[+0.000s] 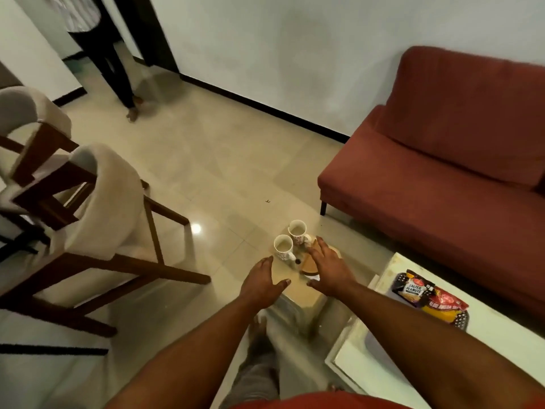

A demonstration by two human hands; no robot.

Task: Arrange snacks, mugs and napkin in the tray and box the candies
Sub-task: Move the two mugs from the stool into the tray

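Two white patterned mugs (283, 247) (297, 230) stand at the far end of a small pale side table (305, 295). A round wooden box (312, 265) lies beside them, partly under my right hand (327, 268), which hovers over it with fingers spread. My left hand (261, 283) is open too, just left of the table's near edge, holding nothing. Snack packets (429, 299), one marked salted peanuts, rest in a dark tray (463, 319) on the white table at right. A small dark candy (298, 261) sits near the box.
A red sofa (442, 178) fills the right. Two wooden chairs with cream cushions (88, 208) stand on the left. Another person's legs (118, 75) are at the far left by a doorway. Glossy tiled floor (212, 172) lies between.
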